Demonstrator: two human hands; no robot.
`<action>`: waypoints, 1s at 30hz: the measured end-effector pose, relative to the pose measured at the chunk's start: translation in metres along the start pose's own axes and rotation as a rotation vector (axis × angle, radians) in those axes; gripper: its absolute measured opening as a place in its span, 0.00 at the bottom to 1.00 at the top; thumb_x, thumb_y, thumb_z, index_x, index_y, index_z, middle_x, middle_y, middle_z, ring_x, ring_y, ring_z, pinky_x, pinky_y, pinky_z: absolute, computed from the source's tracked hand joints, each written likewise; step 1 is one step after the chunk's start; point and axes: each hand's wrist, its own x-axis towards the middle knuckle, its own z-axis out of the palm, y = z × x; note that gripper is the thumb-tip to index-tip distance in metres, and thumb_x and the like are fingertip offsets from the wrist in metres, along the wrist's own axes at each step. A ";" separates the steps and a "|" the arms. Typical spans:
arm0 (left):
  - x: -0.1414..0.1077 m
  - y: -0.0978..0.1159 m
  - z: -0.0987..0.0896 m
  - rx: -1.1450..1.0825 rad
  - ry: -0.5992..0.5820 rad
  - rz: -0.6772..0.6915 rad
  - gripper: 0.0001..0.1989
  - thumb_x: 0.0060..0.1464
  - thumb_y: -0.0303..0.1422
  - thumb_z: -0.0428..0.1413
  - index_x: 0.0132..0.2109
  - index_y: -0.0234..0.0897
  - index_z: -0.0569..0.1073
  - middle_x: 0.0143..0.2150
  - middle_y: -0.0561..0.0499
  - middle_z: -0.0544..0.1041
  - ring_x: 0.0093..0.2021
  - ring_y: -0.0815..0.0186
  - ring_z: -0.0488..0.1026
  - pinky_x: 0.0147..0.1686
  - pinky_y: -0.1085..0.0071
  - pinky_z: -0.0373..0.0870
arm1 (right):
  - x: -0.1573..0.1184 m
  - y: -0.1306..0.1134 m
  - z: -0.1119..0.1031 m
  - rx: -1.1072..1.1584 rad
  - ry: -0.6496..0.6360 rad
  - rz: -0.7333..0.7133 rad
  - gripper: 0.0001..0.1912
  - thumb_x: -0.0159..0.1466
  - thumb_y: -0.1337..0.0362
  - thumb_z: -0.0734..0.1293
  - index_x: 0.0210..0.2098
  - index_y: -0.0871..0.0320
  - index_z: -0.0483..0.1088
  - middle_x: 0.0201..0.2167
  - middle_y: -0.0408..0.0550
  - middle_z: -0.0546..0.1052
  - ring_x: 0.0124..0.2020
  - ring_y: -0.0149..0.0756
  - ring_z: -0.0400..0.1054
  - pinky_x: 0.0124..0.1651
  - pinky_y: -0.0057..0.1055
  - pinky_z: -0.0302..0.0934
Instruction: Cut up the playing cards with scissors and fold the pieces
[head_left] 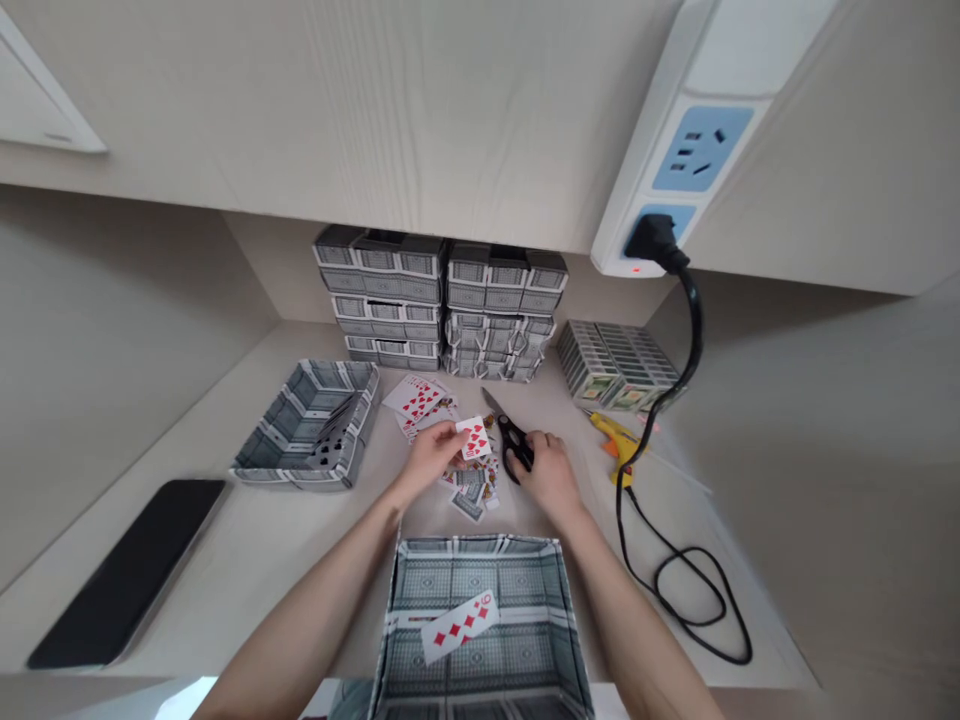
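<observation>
My left hand (433,455) pinches a playing card (475,438) with red heart pips, face up, above a loose pile of cards and cut card pieces (470,503). On the tabletop to the right, my right hand (551,478) has its fingers round the black handles of a pair of scissors (514,437). The blades point away toward the back. Nearest my body stands an open box covered with grey patterned cards (480,548); inside it lies a cut strip of a diamond card (459,627).
At left sit another card-covered box (259,470) holding some cards and a black flat device (127,575). Stacked card boxes (386,290) line the back, with card decks (615,365) at right. A yellow glue gun (621,440) lies near a black cord (701,335) hanging from a power strip (690,150).
</observation>
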 end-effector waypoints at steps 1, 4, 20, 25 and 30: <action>0.000 0.001 0.000 -0.011 0.003 -0.002 0.14 0.41 0.41 0.58 0.27 0.34 0.66 0.22 0.55 0.71 0.20 0.70 0.69 0.20 0.74 0.67 | -0.001 -0.002 0.000 -0.044 -0.012 0.013 0.14 0.55 0.61 0.63 0.39 0.63 0.65 0.36 0.59 0.71 0.40 0.47 0.63 0.42 0.38 0.57; -0.001 0.002 0.000 -0.049 -0.015 -0.009 0.15 0.41 0.40 0.59 0.28 0.35 0.64 0.25 0.54 0.74 0.23 0.68 0.72 0.21 0.73 0.69 | -0.004 -0.003 -0.002 -0.082 -0.022 0.088 0.16 0.54 0.63 0.63 0.40 0.63 0.64 0.34 0.59 0.72 0.38 0.46 0.66 0.39 0.36 0.57; 0.006 0.000 -0.009 -0.163 0.112 0.051 0.16 0.42 0.41 0.58 0.34 0.33 0.68 0.26 0.52 0.75 0.24 0.67 0.73 0.24 0.72 0.70 | 0.007 0.000 -0.013 1.458 -0.360 0.438 0.24 0.45 0.54 0.72 0.36 0.58 0.63 0.26 0.45 0.72 0.17 0.24 0.58 0.17 0.23 0.49; 0.006 0.002 -0.012 -0.096 0.143 0.059 0.16 0.43 0.43 0.57 0.33 0.34 0.66 0.14 0.58 0.68 0.14 0.71 0.66 0.15 0.77 0.62 | 0.003 -0.009 -0.011 1.369 -0.243 0.240 0.31 0.43 0.54 0.72 0.43 0.59 0.64 0.29 0.45 0.71 0.18 0.25 0.55 0.19 0.25 0.49; 0.008 0.001 -0.010 -0.176 0.174 0.056 0.16 0.38 0.40 0.61 0.31 0.33 0.69 0.23 0.53 0.75 0.25 0.66 0.74 0.29 0.70 0.71 | 0.000 -0.017 -0.015 1.262 -0.192 0.103 0.36 0.43 0.54 0.72 0.50 0.55 0.62 0.32 0.46 0.70 0.26 0.31 0.59 0.26 0.27 0.55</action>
